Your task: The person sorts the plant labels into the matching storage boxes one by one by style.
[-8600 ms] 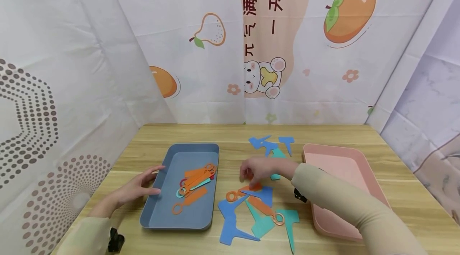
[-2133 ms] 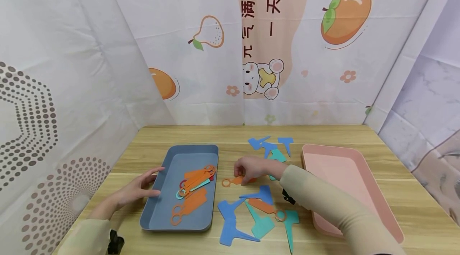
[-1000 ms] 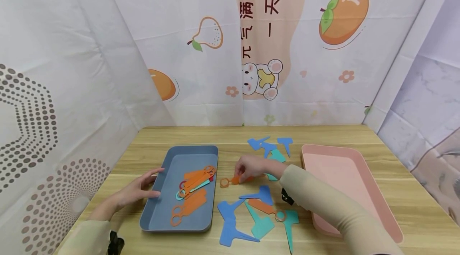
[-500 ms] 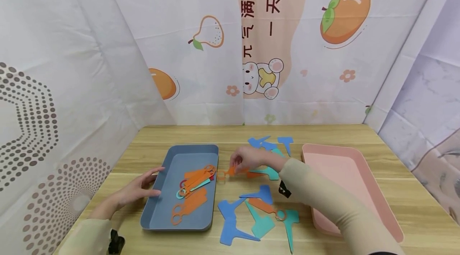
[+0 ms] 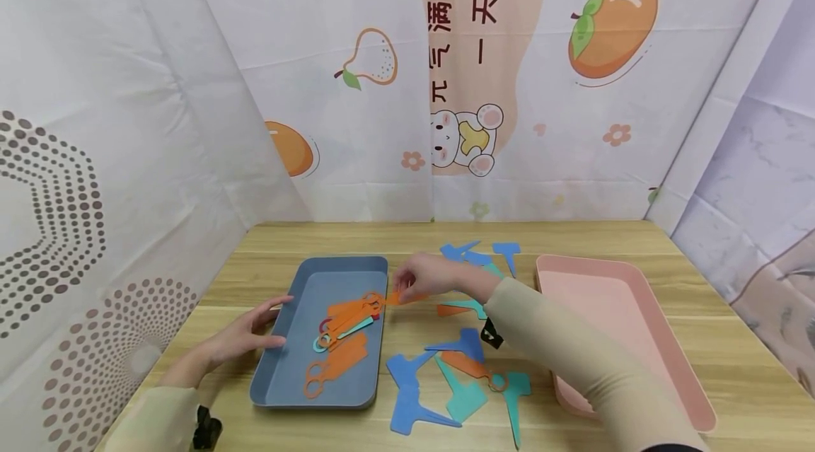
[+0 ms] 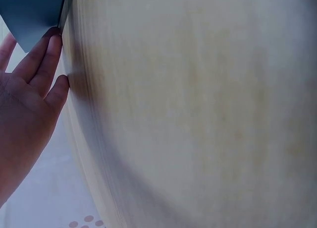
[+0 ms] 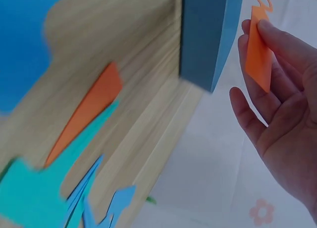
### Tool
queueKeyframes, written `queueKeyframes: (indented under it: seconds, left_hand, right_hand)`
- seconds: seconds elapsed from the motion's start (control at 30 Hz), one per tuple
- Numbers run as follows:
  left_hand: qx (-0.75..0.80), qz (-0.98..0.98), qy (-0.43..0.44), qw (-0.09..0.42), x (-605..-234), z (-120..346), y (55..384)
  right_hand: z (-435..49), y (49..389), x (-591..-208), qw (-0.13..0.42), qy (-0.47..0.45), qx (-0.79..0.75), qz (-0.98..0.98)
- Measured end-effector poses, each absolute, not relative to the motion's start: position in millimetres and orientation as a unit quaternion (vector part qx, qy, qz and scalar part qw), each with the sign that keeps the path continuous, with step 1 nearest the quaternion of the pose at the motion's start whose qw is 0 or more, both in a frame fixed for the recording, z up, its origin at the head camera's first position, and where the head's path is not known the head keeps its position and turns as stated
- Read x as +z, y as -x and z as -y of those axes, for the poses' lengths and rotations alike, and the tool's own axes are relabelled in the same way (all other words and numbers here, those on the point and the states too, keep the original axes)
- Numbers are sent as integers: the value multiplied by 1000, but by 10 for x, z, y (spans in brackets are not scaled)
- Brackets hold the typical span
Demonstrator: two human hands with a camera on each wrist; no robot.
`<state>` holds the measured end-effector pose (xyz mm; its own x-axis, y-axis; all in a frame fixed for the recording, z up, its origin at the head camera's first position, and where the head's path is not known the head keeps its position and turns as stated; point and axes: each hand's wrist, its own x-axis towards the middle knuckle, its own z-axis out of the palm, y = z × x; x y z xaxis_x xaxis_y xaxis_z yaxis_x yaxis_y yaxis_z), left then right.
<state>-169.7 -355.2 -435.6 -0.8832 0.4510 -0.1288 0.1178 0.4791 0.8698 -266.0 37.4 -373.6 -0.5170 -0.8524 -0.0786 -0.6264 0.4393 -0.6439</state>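
Note:
My right hand [image 5: 423, 275] pinches an orange plant label [image 7: 258, 54] between thumb and fingers. It is raised off the table, with its ring end at the right rim of the blue-grey tray [image 5: 325, 279]. My left hand [image 5: 235, 337] rests at the tray's left side, fingers spread and touching the edge; the left wrist view shows fingertips against the tray wall [image 6: 34, 15]. Inside the tray lie several orange ring-ended labels [image 5: 347, 355], overlapping a teal label [image 5: 356, 327] and a red one [image 5: 376, 315] that is mostly covered.
Loose T-shaped labels lie mid-table: blue [image 5: 404, 406], teal [image 5: 467, 401] and an orange ring-ended one [image 5: 463, 365]. Behind them are more blue [image 5: 506, 250] and teal [image 5: 476, 305] labels, one overlapping an orange piece [image 5: 448, 310]. A pink tray [image 5: 592, 289] stands at the right.
Another orange label now lies in the tray's front part. My right hand has lifted a further orange label from the table and carried it left to the tray. The left hand has stayed put.

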Motion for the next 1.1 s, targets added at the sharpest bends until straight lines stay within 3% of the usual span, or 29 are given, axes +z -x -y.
queueKeyframes:
  seconds: [0.6,1.1]
  left_hand:
    - [491,-837,-168,172,-4347,3540,1677]
    - [481,-846,-151,171,-4328,3516,1675]
  right_hand:
    - [407,2330,-3959,197,522,-278,-782]
    - [511,2212,-4247,196,519,-223,-801]
